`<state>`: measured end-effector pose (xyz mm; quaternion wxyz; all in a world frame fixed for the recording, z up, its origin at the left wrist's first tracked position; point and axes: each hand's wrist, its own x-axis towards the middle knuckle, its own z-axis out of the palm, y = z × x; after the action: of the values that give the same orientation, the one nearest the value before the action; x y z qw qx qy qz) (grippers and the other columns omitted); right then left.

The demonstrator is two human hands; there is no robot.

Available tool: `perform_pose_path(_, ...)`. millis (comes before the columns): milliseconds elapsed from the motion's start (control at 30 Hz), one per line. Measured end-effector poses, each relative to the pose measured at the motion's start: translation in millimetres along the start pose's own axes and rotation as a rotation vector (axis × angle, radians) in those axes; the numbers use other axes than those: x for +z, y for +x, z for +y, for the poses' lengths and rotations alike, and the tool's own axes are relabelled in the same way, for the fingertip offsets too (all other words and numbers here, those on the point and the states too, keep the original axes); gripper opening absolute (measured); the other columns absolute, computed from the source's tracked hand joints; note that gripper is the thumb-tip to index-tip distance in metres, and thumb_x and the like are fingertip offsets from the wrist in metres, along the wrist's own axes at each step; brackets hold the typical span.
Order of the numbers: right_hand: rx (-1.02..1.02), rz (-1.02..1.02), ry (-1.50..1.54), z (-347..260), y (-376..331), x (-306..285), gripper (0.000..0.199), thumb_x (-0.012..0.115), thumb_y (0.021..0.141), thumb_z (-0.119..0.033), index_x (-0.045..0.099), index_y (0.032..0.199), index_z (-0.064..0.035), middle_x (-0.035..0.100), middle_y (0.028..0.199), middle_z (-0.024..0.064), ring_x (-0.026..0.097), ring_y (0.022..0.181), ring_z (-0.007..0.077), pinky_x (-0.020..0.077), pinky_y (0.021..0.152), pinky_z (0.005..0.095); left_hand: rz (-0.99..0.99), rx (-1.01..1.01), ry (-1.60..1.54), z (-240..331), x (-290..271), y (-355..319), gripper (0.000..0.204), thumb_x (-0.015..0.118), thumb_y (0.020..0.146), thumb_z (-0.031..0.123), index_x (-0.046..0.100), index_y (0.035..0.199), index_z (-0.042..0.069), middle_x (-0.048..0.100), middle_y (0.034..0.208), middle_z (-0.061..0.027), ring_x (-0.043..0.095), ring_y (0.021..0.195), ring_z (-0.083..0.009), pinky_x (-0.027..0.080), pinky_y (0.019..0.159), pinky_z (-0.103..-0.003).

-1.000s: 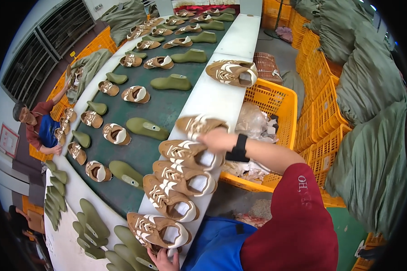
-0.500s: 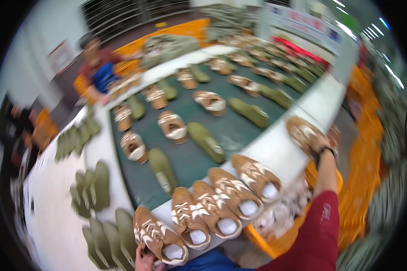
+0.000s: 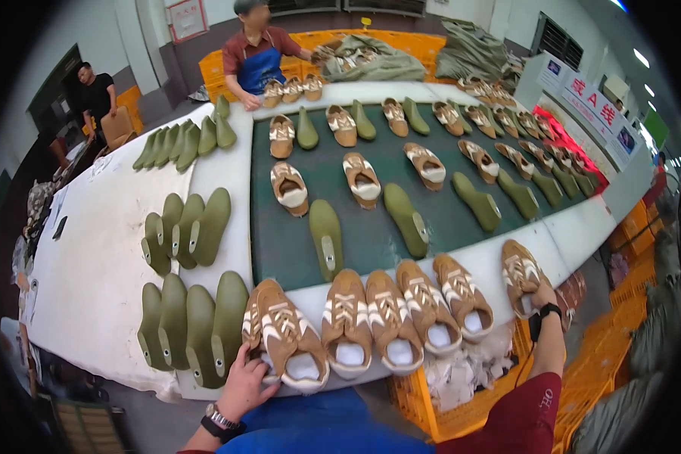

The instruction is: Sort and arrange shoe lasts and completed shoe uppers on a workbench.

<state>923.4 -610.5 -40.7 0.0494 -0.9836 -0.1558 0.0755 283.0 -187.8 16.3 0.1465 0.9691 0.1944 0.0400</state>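
My left hand [image 3: 244, 384] is closed around the heel of a brown sneaker [image 3: 251, 321] at the left end of a row. A neighbouring white-striped sneaker [image 3: 286, 329] partly covers that shoe. Several more sneakers [image 3: 387, 314] stand side by side along the near white table edge, toes pointing away from me, with white paper inside. Off to the right, apart from the row, my right hand [image 3: 543, 296] grips the heel end of another brown sneaker [image 3: 520, 266]. Just beyond that wrist, a further brown shoe [image 3: 572, 293] shows at the table's outer side.
A dark green conveyor belt [image 3: 295, 250] carries sneakers and green shoe lasts [image 3: 326, 234]. More lasts [image 3: 201, 325] stand at left on the white table [image 3: 91, 303]. An orange crate [image 3: 410, 405] with white paper is below. A co-worker [image 3: 259, 57] stands across, one hand on the table.
My view has shifted and steadied, and my left hand shows more fully. A partly covered sneaker now appears beside it. My right hand stays on its sneaker at the right.
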Motion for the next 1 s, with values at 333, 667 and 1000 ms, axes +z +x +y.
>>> perform_pose_path(333, -0.167, 0.242, 0.264, -136.0, -105.7, -108.8, 0.035, 0.053, 0.076, -0.007, 0.057, 0.110, 0.0011, 0.063, 0.098, 0.0294, 0.060, 0.096, 0.0430, 0.0478, 0.082, 0.0438, 0.234, 0.024, -0.007, -32.7, -49.5, -33.4, 0.040, 0.075, 0.069, 0.017, 0.061, 0.104, 0.004, 0.058, 0.112, -0.0127, 0.046, 0.117, -0.0395, 0.034, 0.100, -0.052)
perform_pose_path(667, -0.359, 0.109, -0.152, -255.3, -214.7, -28.5, 0.061, 0.066, 0.068, -0.018, 0.045, 0.124, -0.0072, 0.063, 0.094, 0.0253, 0.062, 0.090, 0.0412, 0.0499, 0.078, 0.0482, 0.512, -0.065, 0.077, -88.9, -58.5, -74.0, 0.043, 0.074, 0.073, 0.028, 0.060, 0.106, 0.005, 0.056, 0.112, -0.0148, 0.045, 0.116, -0.0394, 0.038, 0.095, -0.049)
perform_pose_path(1000, -0.698, -0.094, -0.004, -234.5, -118.6, -28.6, 0.037, 0.069, 0.073, -0.024, 0.064, 0.102, -0.0021, 0.063, 0.085, 0.0242, 0.063, 0.074, 0.0413, 0.0498, 0.064, 0.0464, 0.527, -0.255, 0.008, -123.6, -22.0, -82.8, 0.059, 0.064, 0.081, 0.046, 0.052, 0.123, 0.007, 0.047, 0.129, -0.0169, 0.036, 0.128, -0.0367, 0.031, 0.102, -0.052)
